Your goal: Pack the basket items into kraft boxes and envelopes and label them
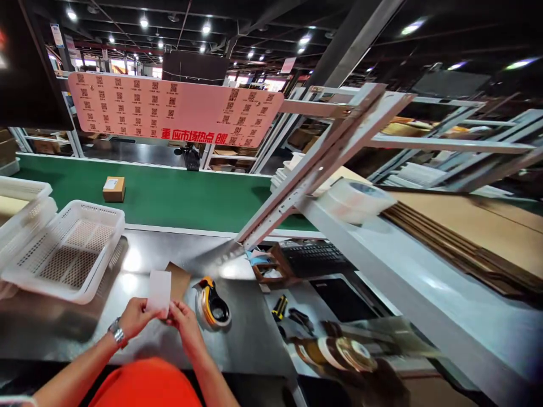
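1. At the far left, white perforated plastic baskets are stacked on the steel worktable, the nearest one lying tilted against the others.
2. Behind them, a small cardboard box with a white label is seen alone on the green conveyor belt; above the belt a pink board printed with square codes is hung.
3. The left hand (a metal wristwatch is worn on that wrist) is closed on the lower left edge of a white paper label, which is held upright just above the table, near its front edge.
4. The right hand is pinched on the label's lower right corner, so the label is gripped between both hands.
5. A flat piece of brown cardboard is seen just behind the label.
6. Just beside the right hand, a yellow and black tape dispenser is laid on the table.
7. Further right, a black keyboard is set on a lower shelf, and a roll of clear tape rests on the white frame.
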Motion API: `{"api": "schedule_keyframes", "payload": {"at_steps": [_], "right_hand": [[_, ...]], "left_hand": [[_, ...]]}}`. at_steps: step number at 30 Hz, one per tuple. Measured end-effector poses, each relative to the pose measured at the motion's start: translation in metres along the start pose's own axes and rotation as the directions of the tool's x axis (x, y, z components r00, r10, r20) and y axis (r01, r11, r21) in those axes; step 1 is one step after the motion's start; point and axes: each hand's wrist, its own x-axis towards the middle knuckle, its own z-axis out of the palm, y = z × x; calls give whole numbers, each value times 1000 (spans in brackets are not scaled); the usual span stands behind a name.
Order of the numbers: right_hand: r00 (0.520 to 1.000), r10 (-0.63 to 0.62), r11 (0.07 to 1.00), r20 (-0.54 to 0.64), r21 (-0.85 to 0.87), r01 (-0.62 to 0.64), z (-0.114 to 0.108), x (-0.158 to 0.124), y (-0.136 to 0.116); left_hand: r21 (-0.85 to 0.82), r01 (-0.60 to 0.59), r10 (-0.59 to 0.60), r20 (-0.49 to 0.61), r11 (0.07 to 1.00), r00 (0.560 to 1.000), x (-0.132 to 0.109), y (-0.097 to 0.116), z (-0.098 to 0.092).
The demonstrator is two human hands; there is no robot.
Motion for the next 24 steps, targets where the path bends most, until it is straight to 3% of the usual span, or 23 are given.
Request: {"api": "schedule_keyframes", "payload": {"at_steps": [1, 2, 4, 6, 8, 9, 11, 13, 14, 15, 17, 18, 20, 24], "right_hand": [[999, 28, 999, -32, 46, -26, -5, -2, 0], [996, 76, 993, -52, 98, -70, -9, -5, -2], [978, 208, 963, -10, 175, -203, -19, -11, -6], [952, 279, 943, 127, 152, -297, -27, -16, -10], [932, 271, 953, 242, 68, -295, -34, -20, -12], [933, 254, 962, 255, 36, -271, -35, -21, -11], [958, 211, 976, 193, 18, -218, -35, -20, -8], [985, 152, 986, 77, 54, -156, -30, -15, -4], [993, 114, 991, 25, 72, -116, -26, -12, -3], [997, 79, 994, -7, 78, -78, -21, -9, -1], [999, 28, 997, -21, 73, -26, -12, -6, -1], [1000, 13, 998, -10, 68, -12, -8, -6, -1], [1000, 6, 998, 22, 59, -7, -3, -8, -1], [999, 34, 996, 38, 75, -37, -5, -20, 2]], "left_hand": [[121, -153, 158, -33, 981, 987, -1, -2, 0], [252, -312, 327, -21, 916, 945, -2, -4, -1], [425, -531, 550, 88, 734, 831, -3, -6, -4], [486, -604, 610, 169, 632, 774, -4, -6, -7], [489, -604, 605, 179, 629, 776, -5, -4, -7], [478, -574, 594, 128, 665, 794, -6, -3, -6], [396, -447, 519, -94, 802, 849, -8, 3, -1], [163, -244, 284, -297, 956, 912, -10, 11, 7], [11, -126, 124, -286, 992, 950, -11, 15, 11], [-116, -5, -17, -188, 993, 982, -12, 18, 16], [-218, 174, -163, 71, 960, 984, -13, 21, 24], [-220, 208, -180, 142, 953, 973, -13, 21, 27], [-218, 197, -177, 108, 956, 978, -12, 20, 32], [-253, 194, -230, -122, 948, 965, -4, 14, 34]]}}
